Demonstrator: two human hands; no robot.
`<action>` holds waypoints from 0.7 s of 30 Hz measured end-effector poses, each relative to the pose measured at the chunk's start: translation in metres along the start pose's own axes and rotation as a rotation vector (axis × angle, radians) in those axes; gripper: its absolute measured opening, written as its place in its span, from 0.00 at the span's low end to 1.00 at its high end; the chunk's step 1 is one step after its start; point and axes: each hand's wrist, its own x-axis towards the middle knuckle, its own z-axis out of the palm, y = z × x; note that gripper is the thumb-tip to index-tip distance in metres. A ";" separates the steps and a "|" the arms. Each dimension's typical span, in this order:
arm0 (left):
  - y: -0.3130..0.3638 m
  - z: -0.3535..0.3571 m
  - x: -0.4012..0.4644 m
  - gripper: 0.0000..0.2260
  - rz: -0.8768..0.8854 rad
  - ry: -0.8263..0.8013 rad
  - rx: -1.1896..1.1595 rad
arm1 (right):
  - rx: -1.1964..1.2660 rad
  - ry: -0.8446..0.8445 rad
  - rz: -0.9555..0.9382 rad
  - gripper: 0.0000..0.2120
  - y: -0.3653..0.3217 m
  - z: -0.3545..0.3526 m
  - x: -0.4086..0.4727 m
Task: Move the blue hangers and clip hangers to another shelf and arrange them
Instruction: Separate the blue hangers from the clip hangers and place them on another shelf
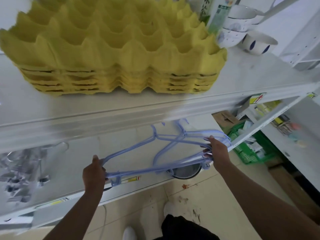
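Labels on the shelf edges are too blurred to read. Left hand (93, 172) grips one end of the blue hangers (155, 153), fingers curled round it; right hand (216, 149) grips the other end. The thin, pale blue hangers lie bunched over the lower shelf (78, 153), right of the clip hangers (22, 170).

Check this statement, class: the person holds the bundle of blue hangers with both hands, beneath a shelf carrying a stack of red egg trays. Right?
Not quite. The head view shows the egg trays are yellow, not red. The rest stands: left hand and right hand both hold the blue hangers beneath that shelf.
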 end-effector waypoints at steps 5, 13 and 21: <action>0.012 0.044 -0.021 0.19 0.054 0.004 0.035 | 0.002 0.011 0.050 0.17 -0.004 -0.040 0.031; 0.010 0.133 -0.057 0.22 -0.055 0.087 -0.032 | -0.185 -0.083 0.071 0.16 -0.025 -0.094 0.120; 0.005 0.188 -0.066 0.26 -0.061 0.096 0.021 | -0.314 -0.163 0.133 0.16 -0.027 -0.104 0.203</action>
